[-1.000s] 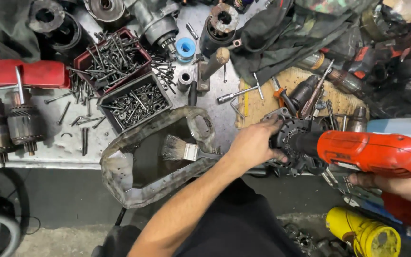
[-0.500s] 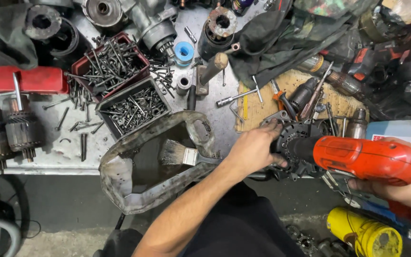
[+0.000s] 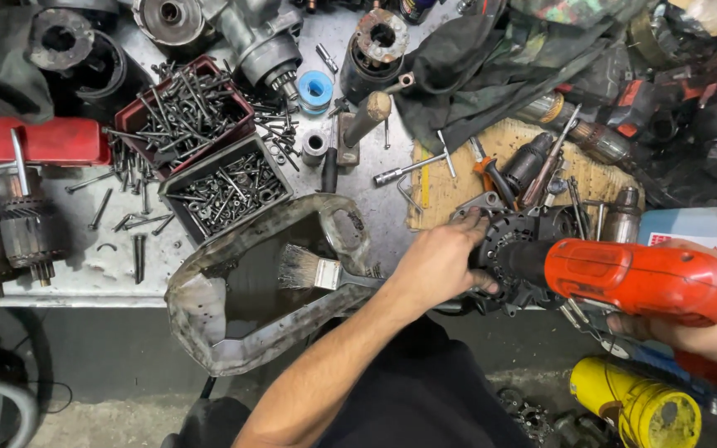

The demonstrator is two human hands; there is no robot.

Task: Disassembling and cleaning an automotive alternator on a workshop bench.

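My left hand (image 3: 441,261) wraps around a black round housing (image 3: 512,257) at the bench's near edge. My right hand (image 3: 707,328) grips the orange power tool (image 3: 641,278) against it. Far right, a blue-and-white labelled box (image 3: 699,226); near right, a yellow canister (image 3: 636,408).

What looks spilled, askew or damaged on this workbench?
Loose screws lie scattered on the bench outside the two full screw trays. The dirty wash tray overhangs the bench edge at a tilt, a paintbrush lying in it.
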